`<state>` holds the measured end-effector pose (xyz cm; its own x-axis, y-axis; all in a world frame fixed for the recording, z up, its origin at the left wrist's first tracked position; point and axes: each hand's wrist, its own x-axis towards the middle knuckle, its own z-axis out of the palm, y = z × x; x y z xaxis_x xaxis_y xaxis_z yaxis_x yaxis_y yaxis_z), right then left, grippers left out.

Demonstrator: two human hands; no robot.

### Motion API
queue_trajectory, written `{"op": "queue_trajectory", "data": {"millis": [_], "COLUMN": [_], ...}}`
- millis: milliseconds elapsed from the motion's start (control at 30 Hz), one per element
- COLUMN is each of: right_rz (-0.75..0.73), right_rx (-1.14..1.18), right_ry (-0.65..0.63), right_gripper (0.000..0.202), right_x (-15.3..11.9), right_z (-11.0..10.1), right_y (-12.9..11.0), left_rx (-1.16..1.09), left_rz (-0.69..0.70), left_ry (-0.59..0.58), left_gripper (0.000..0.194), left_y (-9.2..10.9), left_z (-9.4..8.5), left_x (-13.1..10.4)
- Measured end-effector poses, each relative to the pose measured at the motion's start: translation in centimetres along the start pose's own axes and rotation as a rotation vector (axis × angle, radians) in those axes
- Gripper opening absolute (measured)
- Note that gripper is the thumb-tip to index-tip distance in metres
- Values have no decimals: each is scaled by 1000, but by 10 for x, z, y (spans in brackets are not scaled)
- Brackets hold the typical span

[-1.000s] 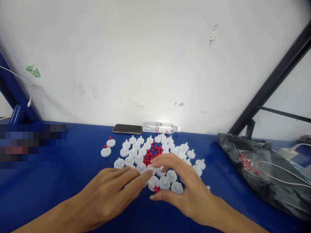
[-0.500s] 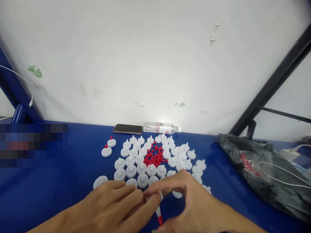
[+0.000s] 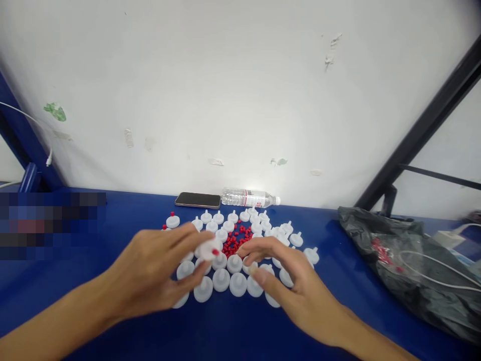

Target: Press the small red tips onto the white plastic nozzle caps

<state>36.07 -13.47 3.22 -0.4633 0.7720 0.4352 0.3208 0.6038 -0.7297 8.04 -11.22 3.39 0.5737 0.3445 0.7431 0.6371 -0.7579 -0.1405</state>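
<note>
My left hand (image 3: 158, 271) holds a white round piece (image 3: 206, 249) with a red cap on its tip, raised over the left part of the group. Fingers spread and bent, my right hand (image 3: 296, 286) hovers at the right, its fingertips over the white pieces near the red caps (image 3: 231, 245). I see nothing in it. Several white round pieces with upright nozzles (image 3: 238, 284) stand around the loose red caps. One white piece with a red cap (image 3: 173, 221) stands at the back left; another is mostly hidden behind my left hand.
A phone (image 3: 198, 200) and a clear bottle (image 3: 250, 197) lie along the wall. On the right, a dark plastic bag (image 3: 424, 296) carries a small clear bag of red parts and a white cable. Dark metal bars (image 3: 421, 120) rise at the right.
My left hand has risen and moved forward with the capped white piece. My right hand has moved apart from it, rightward and forward, and its fingers have opened.
</note>
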Motion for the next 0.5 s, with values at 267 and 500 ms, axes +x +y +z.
{"op": "queue_trajectory", "data": {"millis": [267, 500], "right_rz": [-47, -158], "right_rx": [-155, -376], "right_ry": [177, 124], "right_gripper": [23, 19], "right_x": [3, 4], "right_z": [4, -4], "right_y": [7, 10], "left_rx": [-173, -226], "left_rz": [-491, -606], "left_ry": [-418, -797], "left_gripper": [31, 20], "left_y": [-49, -68], "left_z": [-33, -26], "left_x": [6, -23]}}
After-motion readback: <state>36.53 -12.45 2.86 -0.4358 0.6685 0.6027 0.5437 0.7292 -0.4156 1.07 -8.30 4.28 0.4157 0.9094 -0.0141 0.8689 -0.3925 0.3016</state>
